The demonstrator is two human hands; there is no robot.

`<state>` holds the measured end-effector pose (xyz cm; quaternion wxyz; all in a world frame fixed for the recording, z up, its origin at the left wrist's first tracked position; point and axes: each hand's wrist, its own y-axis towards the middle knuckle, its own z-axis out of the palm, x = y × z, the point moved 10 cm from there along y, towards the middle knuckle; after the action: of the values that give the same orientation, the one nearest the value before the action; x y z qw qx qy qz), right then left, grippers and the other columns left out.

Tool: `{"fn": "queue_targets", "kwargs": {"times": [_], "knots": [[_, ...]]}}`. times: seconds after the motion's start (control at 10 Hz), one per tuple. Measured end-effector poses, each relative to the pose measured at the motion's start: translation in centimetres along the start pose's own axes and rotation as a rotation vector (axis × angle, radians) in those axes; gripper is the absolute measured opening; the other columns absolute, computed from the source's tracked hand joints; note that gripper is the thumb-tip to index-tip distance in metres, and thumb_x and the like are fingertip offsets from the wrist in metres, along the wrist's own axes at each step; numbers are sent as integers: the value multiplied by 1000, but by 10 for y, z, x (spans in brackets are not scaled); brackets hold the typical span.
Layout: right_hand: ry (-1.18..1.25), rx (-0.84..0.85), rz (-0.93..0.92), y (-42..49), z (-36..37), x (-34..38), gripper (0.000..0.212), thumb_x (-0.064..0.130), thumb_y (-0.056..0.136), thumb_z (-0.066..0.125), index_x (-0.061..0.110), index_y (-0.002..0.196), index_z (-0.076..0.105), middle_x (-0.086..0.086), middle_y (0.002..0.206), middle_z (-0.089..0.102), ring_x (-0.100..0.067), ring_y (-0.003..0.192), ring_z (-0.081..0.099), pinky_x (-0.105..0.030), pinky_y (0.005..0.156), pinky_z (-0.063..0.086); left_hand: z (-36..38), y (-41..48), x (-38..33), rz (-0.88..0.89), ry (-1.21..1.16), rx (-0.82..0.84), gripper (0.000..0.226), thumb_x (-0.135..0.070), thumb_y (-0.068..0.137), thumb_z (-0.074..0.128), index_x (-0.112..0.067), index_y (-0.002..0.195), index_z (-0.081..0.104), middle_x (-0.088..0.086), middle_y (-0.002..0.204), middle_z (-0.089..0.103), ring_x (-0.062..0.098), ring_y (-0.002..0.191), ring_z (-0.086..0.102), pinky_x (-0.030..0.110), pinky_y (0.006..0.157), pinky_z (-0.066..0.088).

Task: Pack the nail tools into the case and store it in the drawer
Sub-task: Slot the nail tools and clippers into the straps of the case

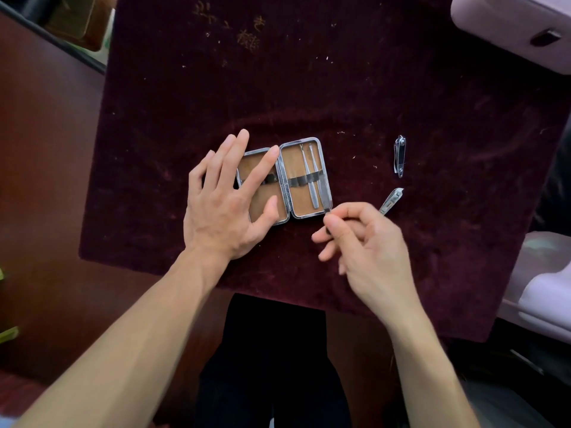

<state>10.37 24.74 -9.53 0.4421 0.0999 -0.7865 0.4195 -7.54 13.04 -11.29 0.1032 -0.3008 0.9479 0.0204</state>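
case (284, 180) open under left hand (222, 205)

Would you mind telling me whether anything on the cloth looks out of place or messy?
Two nail clippers lie loose to the right of the open case, one upright, one slanted. Pale specks and crumbs are scattered on the dark red cloth.
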Motion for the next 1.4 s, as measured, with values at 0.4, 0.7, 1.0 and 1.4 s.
{"fn": "queue_targets", "kwargs": {"times": [0.4,0.7,1.0,1.4], "knots": [[-29,22,129,-4,20,-30,7,30,107,65,30,101,68,6,76,81,-6,56,73,-16,44,48,2,-1,1,4,0,8,69,-55,96,45,-38,161,29,9,170,26,26,157,26,46,124,25],[-31,-46,117,-1,16,-27,15,34,104,70,34,107,55,7,77,81,-7,56,73,-13,47,49,2,-1,1,6,3,4,68,-56,97,43,-38,161,29,9,170,26,26,157,26,45,124,23],[-64,-106,118,8,16,-19,32,41,100,73,32,119,48,14,80,81,-7,57,75,-25,56,51,3,0,1,5,-1,3,68,-56,97,43,-39,161,29,8,170,27,25,157,27,45,124,24],[-72,-125,75,14,16,-9,38,47,97,74,37,126,51,22,83,81,-3,60,75,-6,61,51,5,-1,2,1,2,1,68,-56,96,43,-40,161,28,7,170,25,24,157,26,44,124,24]]}}
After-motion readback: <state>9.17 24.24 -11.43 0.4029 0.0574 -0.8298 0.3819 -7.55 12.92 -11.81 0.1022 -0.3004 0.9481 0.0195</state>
